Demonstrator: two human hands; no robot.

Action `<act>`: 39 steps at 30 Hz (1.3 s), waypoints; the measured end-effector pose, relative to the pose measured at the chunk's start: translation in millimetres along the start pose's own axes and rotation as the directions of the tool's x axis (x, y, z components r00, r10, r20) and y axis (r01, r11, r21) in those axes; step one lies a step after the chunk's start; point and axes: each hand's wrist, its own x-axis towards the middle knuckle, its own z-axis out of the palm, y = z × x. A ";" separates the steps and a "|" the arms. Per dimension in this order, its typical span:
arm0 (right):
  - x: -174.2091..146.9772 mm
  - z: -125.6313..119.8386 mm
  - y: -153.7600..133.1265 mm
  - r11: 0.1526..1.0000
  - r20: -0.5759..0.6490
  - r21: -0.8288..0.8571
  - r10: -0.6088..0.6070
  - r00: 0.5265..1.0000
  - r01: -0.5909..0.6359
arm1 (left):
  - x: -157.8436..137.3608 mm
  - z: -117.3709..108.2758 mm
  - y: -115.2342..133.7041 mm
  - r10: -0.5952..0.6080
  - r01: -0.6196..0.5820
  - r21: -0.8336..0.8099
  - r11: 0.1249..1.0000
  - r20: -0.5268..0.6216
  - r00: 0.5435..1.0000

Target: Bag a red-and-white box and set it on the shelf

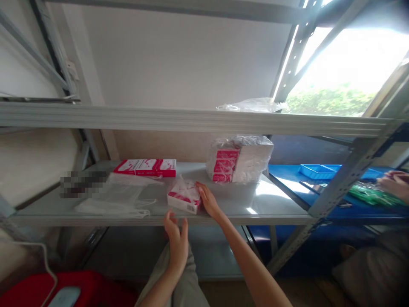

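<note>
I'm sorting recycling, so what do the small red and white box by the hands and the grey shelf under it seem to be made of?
The small red and white box looks like printed cardboard with a barcode, inside a crinkled clear plastic film. The grey shelf looks like painted metal: smooth, glossy, reflecting window light. The right hand touches the box; the left hand hangs below the shelf edge.
</note>
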 end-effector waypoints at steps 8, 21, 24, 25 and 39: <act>-23.6 -12.1 -13.5 0.913 -0.079 -0.241 0.318 0.945 -0.328 | 30.4 14.1 6.8 0.191 -0.302 0.356 0.884 0.315 0.930; 13.3 -21.0 -1.3 0.649 -0.053 -0.717 0.313 0.948 -0.254 | 109.9 75.1 -22.2 0.172 -0.309 0.158 0.938 0.562 0.809; 28.8 -27.8 18.7 0.605 -0.106 -0.733 0.350 0.931 -0.311 | 124.4 99.4 -14.4 0.079 -0.239 0.248 0.939 0.519 0.851; 31.8 -29.0 25.2 0.596 -0.127 -0.730 0.362 0.924 -0.334 | 127.4 105.6 -13.0 0.024 -0.189 0.301 0.935 0.477 0.879; 35.6 -26.2 44.4 0.635 -0.058 -0.697 0.413 0.909 -0.333 | 138.6 119.6 -29.9 -0.030 -0.074 0.188 0.979 0.499 0.866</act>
